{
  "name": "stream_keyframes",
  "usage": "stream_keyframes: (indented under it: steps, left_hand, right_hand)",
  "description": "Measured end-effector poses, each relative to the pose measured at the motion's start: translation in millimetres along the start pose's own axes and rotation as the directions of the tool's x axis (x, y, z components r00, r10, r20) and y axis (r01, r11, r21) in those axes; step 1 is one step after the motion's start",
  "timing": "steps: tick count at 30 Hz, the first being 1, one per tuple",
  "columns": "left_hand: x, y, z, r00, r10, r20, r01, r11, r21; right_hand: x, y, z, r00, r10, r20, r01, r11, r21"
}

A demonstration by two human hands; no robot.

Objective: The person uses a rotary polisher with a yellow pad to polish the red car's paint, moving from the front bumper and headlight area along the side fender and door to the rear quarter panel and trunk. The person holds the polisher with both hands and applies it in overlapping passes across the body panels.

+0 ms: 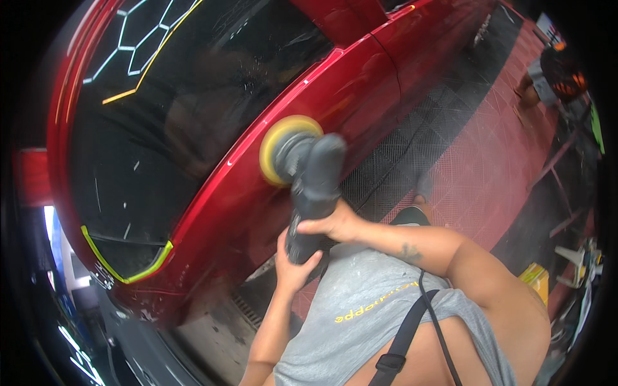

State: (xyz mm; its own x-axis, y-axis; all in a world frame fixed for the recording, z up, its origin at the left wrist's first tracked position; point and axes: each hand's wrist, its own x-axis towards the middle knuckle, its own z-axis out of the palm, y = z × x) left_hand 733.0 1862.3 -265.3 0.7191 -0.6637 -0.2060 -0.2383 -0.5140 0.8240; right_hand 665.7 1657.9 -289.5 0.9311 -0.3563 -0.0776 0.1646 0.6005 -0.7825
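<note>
Both of my hands grip a black power polisher [315, 177] with a round yellow foam pad [273, 149]. My left hand [293, 267] wraps round the rear end of the body. Farther forward, my right hand [336, 222] closes round it from the right side. The pad is tilted against the side of a red car [248, 193], by the edge below the dark window [187, 122]; the exact contact line is hidden behind the pad. The polisher's head looks slightly blurred.
Yellow-green masking tape [129, 280] runs along the window's near corner. Black and red grid tiles [463, 174] cover the floor, with a dark cord [380, 183] across them. A person's bare limb [526, 96] shows at far right, and a yellow box [535, 280] stands behind my right arm.
</note>
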Motion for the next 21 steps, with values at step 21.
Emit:
stream_keyframes:
  steps: [21]
  left_hand:
    - [130.7, 137.1, 106.6, 0.967, -0.068, 0.247, 0.035, 0.99, 0.134]
  right_hand:
    - [24.1, -88.9, -170.8, 0.985, -0.095, -0.147, 0.134, 0.949, 0.285]
